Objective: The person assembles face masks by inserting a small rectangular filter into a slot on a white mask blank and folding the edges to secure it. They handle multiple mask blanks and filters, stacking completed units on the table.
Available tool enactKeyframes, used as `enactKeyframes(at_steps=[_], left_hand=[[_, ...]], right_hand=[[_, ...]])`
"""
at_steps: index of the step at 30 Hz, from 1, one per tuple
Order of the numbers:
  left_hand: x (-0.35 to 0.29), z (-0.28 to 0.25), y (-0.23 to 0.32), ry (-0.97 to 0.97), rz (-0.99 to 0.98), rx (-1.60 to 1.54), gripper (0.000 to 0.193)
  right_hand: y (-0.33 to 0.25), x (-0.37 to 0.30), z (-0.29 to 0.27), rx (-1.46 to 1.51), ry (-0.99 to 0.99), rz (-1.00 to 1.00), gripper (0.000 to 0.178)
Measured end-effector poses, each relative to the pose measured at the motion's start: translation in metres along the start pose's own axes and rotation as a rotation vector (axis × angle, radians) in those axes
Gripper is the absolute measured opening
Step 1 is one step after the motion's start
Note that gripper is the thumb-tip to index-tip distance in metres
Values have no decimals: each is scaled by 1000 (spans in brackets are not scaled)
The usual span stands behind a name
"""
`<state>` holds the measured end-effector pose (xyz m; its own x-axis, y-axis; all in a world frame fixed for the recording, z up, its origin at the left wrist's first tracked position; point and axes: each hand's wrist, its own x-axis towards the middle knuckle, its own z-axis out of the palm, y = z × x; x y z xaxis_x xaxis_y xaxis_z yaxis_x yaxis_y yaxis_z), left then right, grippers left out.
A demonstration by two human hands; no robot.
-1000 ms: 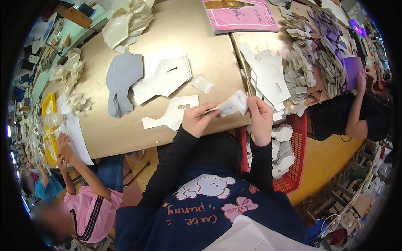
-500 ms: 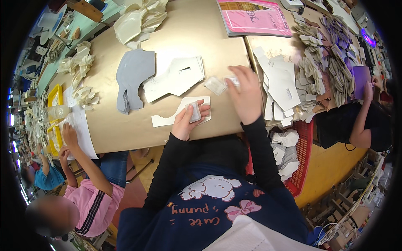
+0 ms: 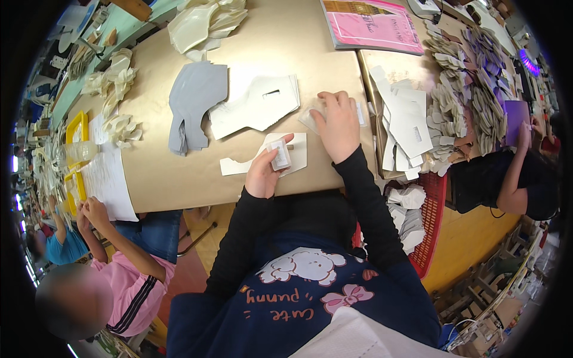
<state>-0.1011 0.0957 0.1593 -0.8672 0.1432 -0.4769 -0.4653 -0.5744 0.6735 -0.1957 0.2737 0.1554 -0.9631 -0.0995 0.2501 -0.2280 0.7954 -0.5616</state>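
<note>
My left hand (image 3: pixel 261 176) is closed round a small stack of white labels (image 3: pixel 279 156), the top one bearing fine print. Beneath it lies a white cut piece (image 3: pixel 298 146) with a curved edge, flat on the table. My right hand (image 3: pixel 339 130) is over a small clear plastic bag (image 3: pixel 308 121), thumb and fingers apart. Another small white stack (image 3: pixel 360 113) shows just past its right side. Farther off are a pile of white cut pieces (image 3: pixel 256 107) with a slot in the top one, and grey cut pieces (image 3: pixel 197 98) to their left.
White pieces (image 3: pixel 409 125) lie right of the table seam, with heaps of parts (image 3: pixel 483 89) beyond. A pink book (image 3: pixel 373 27) is at the back. A red basket (image 3: pixel 428 238) stands below right. Co-workers sit left and right; yellow trays (image 3: pixel 76 134) are at the left.
My right hand has moved left from the small white stack to over the clear bag. My left hand has tilted the labels, so the printed face now shows.
</note>
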Motion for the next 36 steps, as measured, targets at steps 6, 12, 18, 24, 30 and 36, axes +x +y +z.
enactKeyframes(at_steps=[6, 12, 18, 24, 30, 36], left_hand=[[-2, -4, -7, 37, 16, 60, 43], [-6, -8, -8, 99, 92, 78, 33], [-9, 3, -8, 236, 127, 28, 19], [-6, 19, -13, 129, 64, -20, 21], [-9, 27, -8, 187, 102, 149, 23], [-18, 33, -9, 277, 179, 312, 23]], right_hand=[[2, 13, 0, -41, -94, 25, 14], [-4, 7, -18, 150, 398, -179, 11], [23, -34, -45, -96, 143, -334, 19], [7, -72, -60, 285, -25, -45, 17], [-18, -75, -52, 752, -260, 284, 9], [-20, -79, -55, 773, -254, 326, 13]])
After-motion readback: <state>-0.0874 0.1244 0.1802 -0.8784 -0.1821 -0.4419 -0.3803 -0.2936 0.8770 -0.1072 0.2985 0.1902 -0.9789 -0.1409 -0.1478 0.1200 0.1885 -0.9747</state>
